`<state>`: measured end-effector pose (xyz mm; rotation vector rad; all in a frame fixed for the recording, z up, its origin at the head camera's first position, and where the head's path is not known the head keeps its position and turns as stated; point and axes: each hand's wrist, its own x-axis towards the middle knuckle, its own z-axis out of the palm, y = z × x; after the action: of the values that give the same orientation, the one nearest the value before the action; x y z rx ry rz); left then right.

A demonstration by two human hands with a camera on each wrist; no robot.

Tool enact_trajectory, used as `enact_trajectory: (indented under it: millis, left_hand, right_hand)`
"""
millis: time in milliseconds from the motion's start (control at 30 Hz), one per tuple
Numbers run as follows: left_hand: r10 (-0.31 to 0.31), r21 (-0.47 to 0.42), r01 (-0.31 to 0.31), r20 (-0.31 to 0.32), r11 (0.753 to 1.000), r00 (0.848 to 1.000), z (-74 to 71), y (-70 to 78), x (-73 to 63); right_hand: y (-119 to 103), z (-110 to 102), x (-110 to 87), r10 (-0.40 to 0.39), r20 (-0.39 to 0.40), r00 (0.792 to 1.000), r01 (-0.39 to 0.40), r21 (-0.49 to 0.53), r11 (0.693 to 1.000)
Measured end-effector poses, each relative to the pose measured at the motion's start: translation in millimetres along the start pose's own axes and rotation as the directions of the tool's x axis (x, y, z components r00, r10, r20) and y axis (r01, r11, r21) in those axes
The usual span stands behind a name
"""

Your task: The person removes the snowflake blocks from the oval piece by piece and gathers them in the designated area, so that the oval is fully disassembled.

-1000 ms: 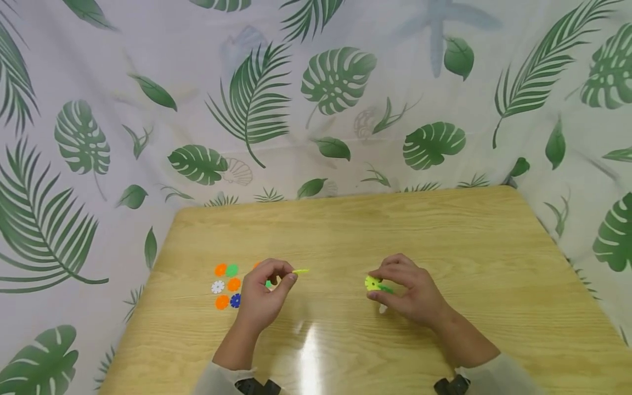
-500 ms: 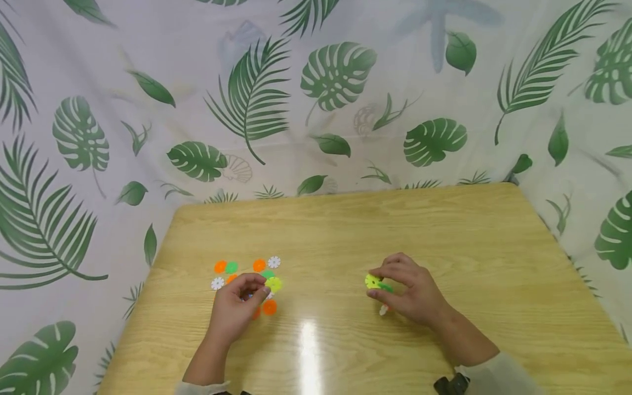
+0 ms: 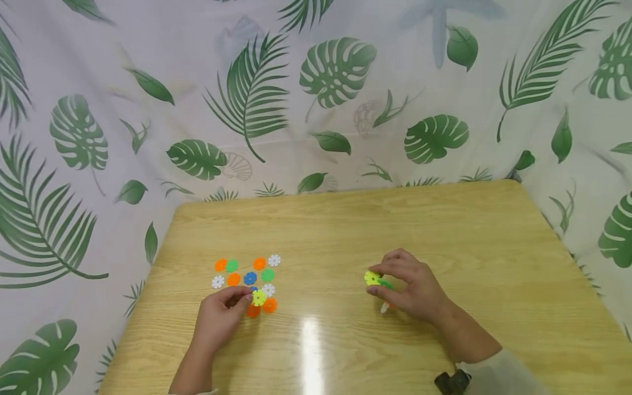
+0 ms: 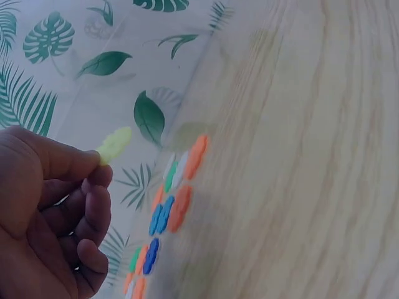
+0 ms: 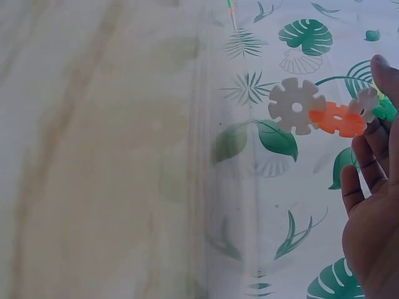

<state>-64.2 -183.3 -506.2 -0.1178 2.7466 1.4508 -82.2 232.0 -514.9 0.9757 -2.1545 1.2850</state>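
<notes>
Between the thumb and fingertips of my left hand (image 3: 217, 320) is a yellow notched snowflake disc (image 3: 259, 298). It is held above the front of a group of loose discs on the table; the left wrist view shows it edge-on. My right hand (image 3: 416, 286) grips a chain of interlocked snowflake discs. A yellow disc (image 3: 372, 278) is at the chain's end by the fingertips, with a green disc (image 5: 384, 109) beside it. From there the chain runs through a white disc, an orange disc (image 5: 337, 118) and a larger-looking white disc (image 5: 297, 107). Fingers partly cover the chain.
Loose orange, white, green and blue discs (image 3: 250, 278) lie flat at the left of the wooden table (image 3: 336, 236), some behind the left hand. A leaf-patterned cloth (image 3: 340, 120) hangs behind and around the table.
My left hand has moved left and toward me, carrying the yellow disc from mid-table to over the loose discs. The disc now faces the head camera. My right hand stays nearly still.
</notes>
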Motion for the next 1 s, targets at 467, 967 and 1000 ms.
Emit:
enact_trajectory:
  millis: [467, 967, 1000]
  left_hand:
    - [-0.156, 0.192, 0.157, -0.016, 0.969, 0.988, -22.9, -21.1, -6.1]
    - [-0.191, 0.253, 0.181, 0.014, 0.95, 0.982, -26.7, -35.7, 0.6]
    - [-0.186, 0.258, 0.177, 0.011, 0.95, 0.983, -26.5, -36.1, 1.1]
  right_hand:
    - [-4, -1, -0.1, 0.086, 0.059, 0.995, -0.085, -0.027, 0.996]
    - [-6, -2, -0.3, 0.134, 0.099, 0.986, -0.132, -0.025, 0.991]
    - [-6, -2, -0.4, 0.135, 0.098, 0.986, -0.133, -0.027, 0.991]
